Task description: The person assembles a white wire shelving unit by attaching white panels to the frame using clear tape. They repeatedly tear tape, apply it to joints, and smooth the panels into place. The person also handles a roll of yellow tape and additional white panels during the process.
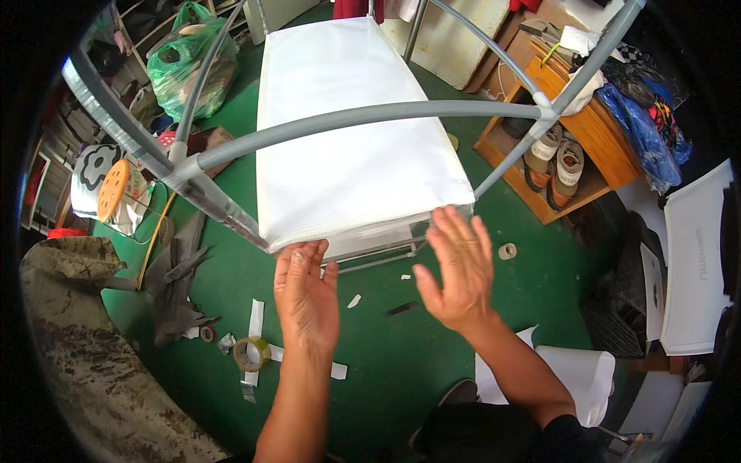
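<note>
Here, white sheet: I see it stretched flat, a grey tube frame crossing in front.
Left hand: fingers curled at the sheet's near left corner; I can't tell whether they grip.
Right hand: spread wide, fingertips at the sheet's near right corner.
Green floor: beneath the sheet, a tape roll lying near-left of it.
Around the sheet: wooden shoe cabinet rightward, green bag far left.

grey lettering running vertically on white panel, far right.
</note>
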A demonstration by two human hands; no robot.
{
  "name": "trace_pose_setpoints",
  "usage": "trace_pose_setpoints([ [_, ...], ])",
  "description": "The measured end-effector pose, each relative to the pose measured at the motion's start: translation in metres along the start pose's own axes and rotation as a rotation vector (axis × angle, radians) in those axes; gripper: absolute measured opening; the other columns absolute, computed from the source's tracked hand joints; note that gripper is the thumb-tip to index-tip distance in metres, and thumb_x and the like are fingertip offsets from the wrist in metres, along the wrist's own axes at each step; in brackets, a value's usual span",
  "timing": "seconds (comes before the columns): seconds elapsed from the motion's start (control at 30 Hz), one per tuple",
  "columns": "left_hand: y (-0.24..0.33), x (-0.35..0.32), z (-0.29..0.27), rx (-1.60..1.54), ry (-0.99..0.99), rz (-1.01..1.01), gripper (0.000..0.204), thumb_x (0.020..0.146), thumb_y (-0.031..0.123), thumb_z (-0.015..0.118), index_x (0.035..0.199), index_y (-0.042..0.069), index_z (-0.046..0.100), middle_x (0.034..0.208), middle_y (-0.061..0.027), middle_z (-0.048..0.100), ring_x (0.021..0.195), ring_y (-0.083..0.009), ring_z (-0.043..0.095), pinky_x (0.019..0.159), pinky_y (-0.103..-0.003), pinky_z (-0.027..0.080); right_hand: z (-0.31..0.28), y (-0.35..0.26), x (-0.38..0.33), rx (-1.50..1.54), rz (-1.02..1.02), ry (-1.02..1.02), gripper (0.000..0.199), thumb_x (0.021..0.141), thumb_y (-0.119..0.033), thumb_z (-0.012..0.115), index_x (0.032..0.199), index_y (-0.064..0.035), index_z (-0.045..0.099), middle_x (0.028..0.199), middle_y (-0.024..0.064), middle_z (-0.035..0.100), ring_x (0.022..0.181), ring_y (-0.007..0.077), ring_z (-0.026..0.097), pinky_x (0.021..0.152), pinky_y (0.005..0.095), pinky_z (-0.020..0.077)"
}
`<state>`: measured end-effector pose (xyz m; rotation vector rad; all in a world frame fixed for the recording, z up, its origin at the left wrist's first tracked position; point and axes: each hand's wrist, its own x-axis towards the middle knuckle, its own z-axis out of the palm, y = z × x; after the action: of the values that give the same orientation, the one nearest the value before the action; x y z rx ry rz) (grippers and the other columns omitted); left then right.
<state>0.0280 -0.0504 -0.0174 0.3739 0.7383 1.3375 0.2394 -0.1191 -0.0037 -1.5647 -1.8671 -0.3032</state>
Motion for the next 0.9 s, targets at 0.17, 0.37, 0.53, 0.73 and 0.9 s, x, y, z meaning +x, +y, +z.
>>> trace_pose_setpoints([
  [0.17,-0.008,0.006,0.001,-0.042,-0.06,0.025,0.025,0.096,0.028,0.072,0.114,0.013,0.063,0.112,-0.0004,0.069,0.111,-0.0167,0.06,0.093,-0.035,0.044,-0.019,0.022,-0.003,-0.025,0.048,0.067,0.046,0.086,-0.014,0.071,0.127,0.0035,0.059,0.139,0.0223,0.06,0.137,0.0378,0.052,0.116,0.0571,0.0305],
  [0.37,-0.007,0.007,0.003,-0.061,-0.057,0.022,0.018,0.097,0.026,0.072,0.108,0.015,0.063,0.109,-0.0005,0.068,0.109,-0.0166,0.062,0.09,-0.035,0.047,-0.026,0.019,0.011,-0.142,0.032,0.054,0.056,0.081,-0.011,0.075,0.131,0.0036,0.056,0.14,0.0209,0.059,0.111,0.0332,0.061,0.092,0.0473,0.0429],
  [0.53,-0.01,0.008,-0.006,-0.073,-0.096,0.039,0.02,0.096,0.027,0.072,0.11,0.014,0.066,0.108,-0.0022,0.07,0.108,-0.0186,0.064,0.091,-0.035,0.05,-0.024,0.006,0.017,-0.134,0.118,0.018,0.062,0.079,-0.012,0.077,0.134,0.0032,0.052,0.141,0.0241,0.057,0.096,0.0297,0.063,0.082,0.0419,0.0437],
  [0.73,-0.005,0.01,-0.004,-0.06,-0.053,0.028,0.018,0.095,0.027,0.073,0.106,0.014,0.065,0.105,-0.0021,0.071,0.105,-0.0181,0.065,0.089,-0.035,0.051,-0.016,0.002,0.015,-0.037,0.192,0.04,0.054,0.08,-0.008,0.077,0.128,0.0007,0.055,0.142,0.0234,0.058,0.08,0.0205,0.068,0.081,0.0376,0.0469],
  [0.9,-0.009,0.009,0.005,-0.07,-0.031,0.006,0.019,0.094,0.024,0.075,0.105,0.014,0.064,0.105,-0.0023,0.071,0.104,-0.0178,0.066,0.089,-0.034,0.053,-0.016,0.007,0.0,0.31,0.312,0.236,0.03,0.084,-0.004,0.075,0.111,-0.0036,0.062,0.114,0.0142,0.068,0.076,0.0121,0.063,0.072,0.0292,0.0487],
])
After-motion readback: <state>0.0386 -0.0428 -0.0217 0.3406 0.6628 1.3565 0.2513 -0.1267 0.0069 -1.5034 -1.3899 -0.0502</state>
